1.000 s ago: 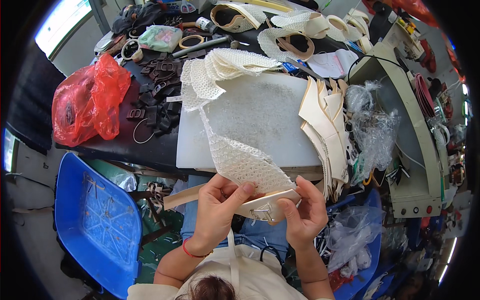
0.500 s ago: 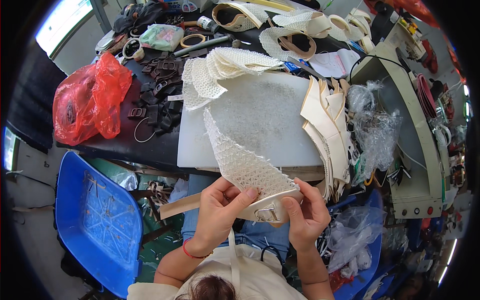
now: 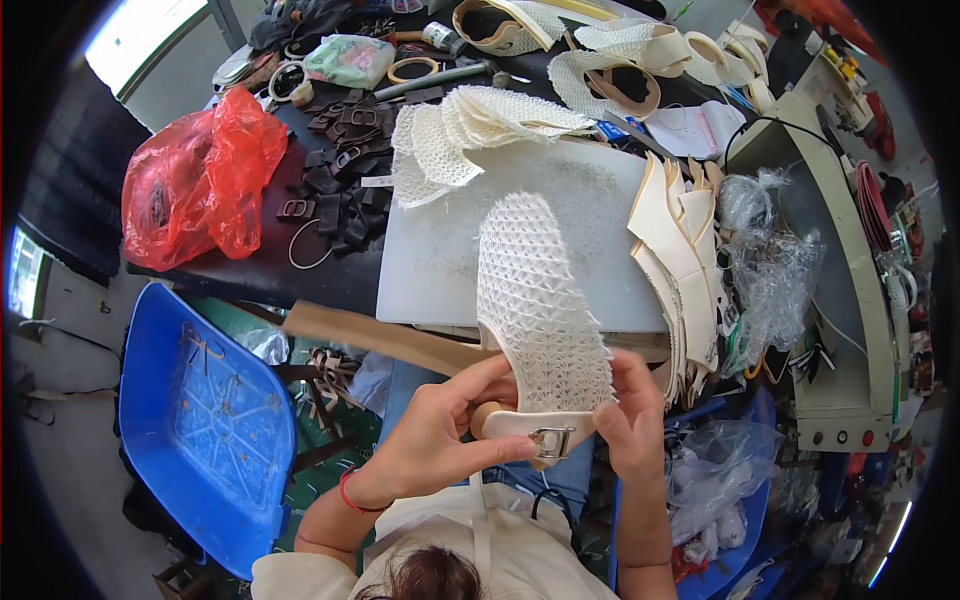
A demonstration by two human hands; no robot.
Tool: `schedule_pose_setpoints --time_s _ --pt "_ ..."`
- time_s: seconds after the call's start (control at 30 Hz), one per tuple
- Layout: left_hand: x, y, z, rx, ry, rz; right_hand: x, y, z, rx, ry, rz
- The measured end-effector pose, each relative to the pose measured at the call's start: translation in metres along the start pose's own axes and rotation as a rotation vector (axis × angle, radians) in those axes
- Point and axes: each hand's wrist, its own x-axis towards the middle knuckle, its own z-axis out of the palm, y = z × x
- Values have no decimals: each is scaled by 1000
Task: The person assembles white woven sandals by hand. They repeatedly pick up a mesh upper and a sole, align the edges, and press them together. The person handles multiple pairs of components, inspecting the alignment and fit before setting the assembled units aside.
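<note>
Above my lap I hold a cream woven shoe upper (image 3: 540,310), its mesh end pointing away from me. A smooth cream strap with a silver buckle (image 3: 552,441) crosses its near end. My left hand (image 3: 440,430) is closed on the left side, with the thumb stretched along the strap toward the buckle. My right hand (image 3: 632,415) pinches the right edge, thumb where strap and mesh meet. From behind my left hand a tan strip (image 3: 390,338) sticks out to the left.
A white board (image 3: 600,240) lies on the black table, with woven pieces (image 3: 440,140) at its far edge and cream leather pieces (image 3: 675,260) on its right. Dark buckled straps (image 3: 345,180) and a red plastic bag (image 3: 200,180) lie left. A blue tub (image 3: 215,420) stands lower left.
The woven upper has turned more upright, its mesh end swinging to the right. My left thumb has moved from the mesh onto the buckle strap. The tan strip now reaches farther left and higher.
</note>
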Motion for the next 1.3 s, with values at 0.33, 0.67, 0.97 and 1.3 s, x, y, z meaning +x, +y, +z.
schedule_pose_setpoints --time_s 0.33,0.67,0.97,1.3 --pt "-5 1 -11 43 25 -13 -2 4 8 -271 -95 51" --pt "-8 2 -19 -181 -12 -164 -11 3 17 -89 -78 44" --pt "-37 -9 -15 -356 124 -205 -12 11 36 15 88 1" --pt "-29 -32 -6 -499 405 -35 -11 16 27 -54 49 -61"
